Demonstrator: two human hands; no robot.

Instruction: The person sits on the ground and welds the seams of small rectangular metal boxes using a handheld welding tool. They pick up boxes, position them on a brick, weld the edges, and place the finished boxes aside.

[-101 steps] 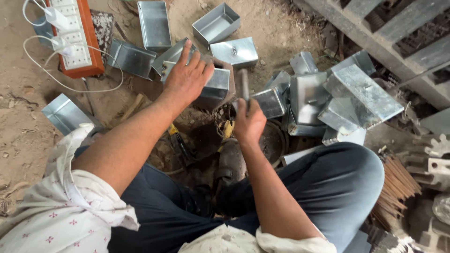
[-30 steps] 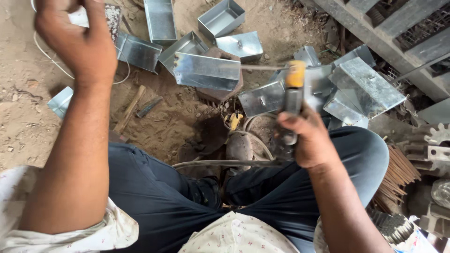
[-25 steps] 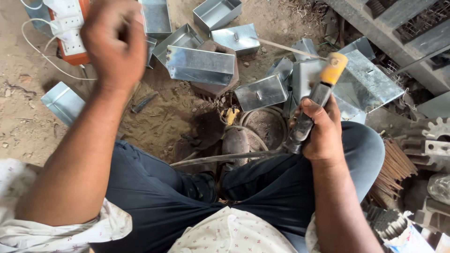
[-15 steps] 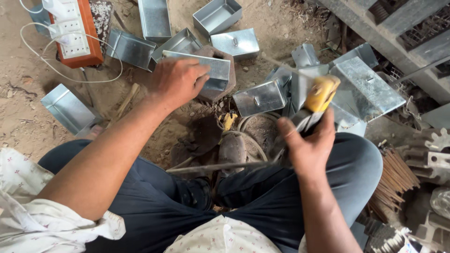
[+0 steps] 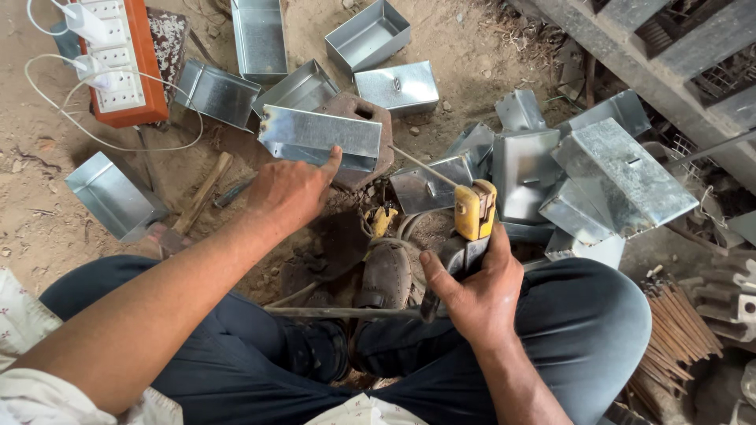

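Observation:
My right hand (image 5: 476, 287) grips the black handle of a welding electrode holder (image 5: 471, 220) with a yellow head, a thin rod sticking out up-left toward the metal pieces. My left hand (image 5: 293, 187) reaches forward with its fingers on the near edge of a shiny sheet-metal box (image 5: 320, 138) that rests on a brown brick-like block (image 5: 364, 130). I sit with dark trousers and a shoe (image 5: 383, 275) near the middle.
Several galvanized metal boxes and lids lie on the dirt floor, such as one at left (image 5: 114, 194) and a pile at right (image 5: 606, 173). An orange power strip (image 5: 122, 59) with white cables is top left. Welding rods (image 5: 681, 330) lie at right.
My left hand came down from the upper left and now touches the metal box. My right hand lowered the electrode holder, moving it left toward the box.

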